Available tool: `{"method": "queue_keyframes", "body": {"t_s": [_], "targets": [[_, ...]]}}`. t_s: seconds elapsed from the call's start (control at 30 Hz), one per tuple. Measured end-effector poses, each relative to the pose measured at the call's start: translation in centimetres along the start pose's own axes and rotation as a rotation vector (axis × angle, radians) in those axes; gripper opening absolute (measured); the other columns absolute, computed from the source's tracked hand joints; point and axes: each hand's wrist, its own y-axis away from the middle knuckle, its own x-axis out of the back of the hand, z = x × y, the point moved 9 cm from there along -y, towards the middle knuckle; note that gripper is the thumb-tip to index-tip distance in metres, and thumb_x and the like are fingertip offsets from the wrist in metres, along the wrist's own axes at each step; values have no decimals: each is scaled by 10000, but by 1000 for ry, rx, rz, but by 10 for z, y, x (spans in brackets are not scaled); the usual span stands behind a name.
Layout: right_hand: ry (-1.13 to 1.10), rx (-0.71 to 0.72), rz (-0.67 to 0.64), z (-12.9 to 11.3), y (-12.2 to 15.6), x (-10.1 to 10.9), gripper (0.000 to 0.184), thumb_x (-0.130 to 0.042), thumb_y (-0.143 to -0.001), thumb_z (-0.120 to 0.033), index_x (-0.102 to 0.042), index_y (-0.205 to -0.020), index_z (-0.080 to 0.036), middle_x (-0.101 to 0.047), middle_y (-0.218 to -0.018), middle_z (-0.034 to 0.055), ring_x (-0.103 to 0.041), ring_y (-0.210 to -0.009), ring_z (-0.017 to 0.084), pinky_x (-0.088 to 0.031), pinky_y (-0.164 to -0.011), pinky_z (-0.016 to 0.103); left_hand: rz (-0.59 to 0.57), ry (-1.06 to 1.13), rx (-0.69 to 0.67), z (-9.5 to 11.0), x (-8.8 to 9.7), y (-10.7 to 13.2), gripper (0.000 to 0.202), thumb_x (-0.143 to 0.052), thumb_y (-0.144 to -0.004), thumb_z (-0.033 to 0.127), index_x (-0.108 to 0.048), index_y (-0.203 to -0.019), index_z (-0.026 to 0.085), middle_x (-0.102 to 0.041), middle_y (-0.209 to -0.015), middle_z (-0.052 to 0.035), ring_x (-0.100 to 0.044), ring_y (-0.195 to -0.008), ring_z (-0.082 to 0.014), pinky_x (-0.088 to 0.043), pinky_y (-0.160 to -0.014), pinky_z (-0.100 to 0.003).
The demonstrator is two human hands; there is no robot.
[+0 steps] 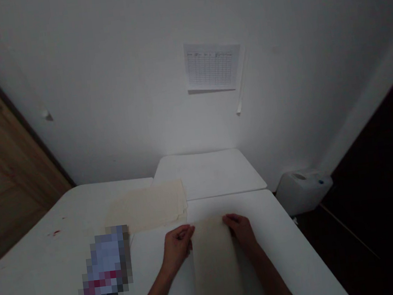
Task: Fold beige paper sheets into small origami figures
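1. Beige sheet (217, 268) is between the two hands, over the front part of the white table (285, 241). Its long side runs toward the person. I cannot tell if it is paper or another material, nor if it is one layer or folded.
2. Left hand (179, 245) is grasping the far left corner of this sheet, with the thumb and the fingertips brought together at the edge.
3. Right hand (242, 232) is grasping the far right corner in a similar pinch. Neither hand is released.
4. To the left, several more sheets lie in a loose pile (146, 205) on the table; their right edges are not well aligned. Near this pile, on the person's side, there is a pixelated bluish object (105, 266) with some red, too obscured to name.
5. As I judge, the step in hand is the handling of one single piece: its far edge is held at both corners, perhaps to straighten or to position it.
6. The next move, in my opinion, calls for equal and light tension from both hands, so that the edge is kept straight. If one side pulls more, the sheet could become skewed or creased.
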Motion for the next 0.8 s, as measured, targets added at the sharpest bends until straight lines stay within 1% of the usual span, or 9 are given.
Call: {"method": "queue_keyframes", "body": {"t_s": [0.1, 0.2, 0.33, 0.4, 0.63, 0.73, 0.8], "targets": [[11, 3, -7, 1, -4, 2, 461, -769, -586, -526, -740, -803, -120, -700, -714, 62, -602, -614, 177, -457, -562, 267, -28, -14, -8, 0, -1, -5, 510, -675, -687, 613, -692, -806, 117, -509, -408, 40, -338, -306, -64, -235, -313, -175], [29, 21, -7, -1, -7, 3, 455, -772, -580, -530, -738, -777, -121, -693, -692, 60, -593, -597, 169, -454, -547, 261, -42, -33, -7, -1, -2, -8, 515, -673, -683, 619, -692, -793, 117, -505, -395, 39, -340, -299, -65, -230, -312, -176], [54, 52, -12, -5, -8, 3, 502, -744, -615, -560, -740, -860, -122, -699, -712, 65, -595, -588, 169, -455, -525, 260, -53, -26, -6, -1, -4, -10, 521, -675, -682, 618, -694, -803, 111, -511, -395, 37, -344, -299, -66, -233, -310, -178], [65, 68, -12, -8, -7, 3, 513, -731, -626, -572, -743, -878, -125, -707, -736, 74, -609, -608, 180, -469, -533, 268, -52, -14, -3, -2, -4, -10, 527, -680, -674, 618, -693, -809, 109, -526, -407, 31, -340, -297, -65, -229, -304, -179], [105, 126, 20, -18, -4, 6, 509, -738, -596, -592, -757, -803, -128, -724, -760, 109, -650, -695, 238, -516, -606, 320, -67, -49, -24, -2, -5, -10, 493, -663, -704, 602, -685, -779, 114, -518, -383, 32, -325, -273, -63, -213, -299, -180], [117, 141, 33, -19, -3, 6, 518, -729, -597, -607, -759, -799, -131, -726, -759, 112, -655, -704, 246, -516, -608, 323, -58, -53, -5, -2, -4, -10, 508, -664, -688, 621, -688, -762, 119, -515, -383, 32, -328, -274, -64, -218, -302, -182], [121, 142, 31, -19, -1, 5, 529, -716, -616, -612, -759, -830, -130, -728, -764, 109, -656, -696, 244, -512, -593, 316, -44, -39, 6, -4, -3, -10, 525, -669, -673, 635, -694, -772, 119, -507, -383, 36, -334, -280, -67, -224, -305, -183]]}}
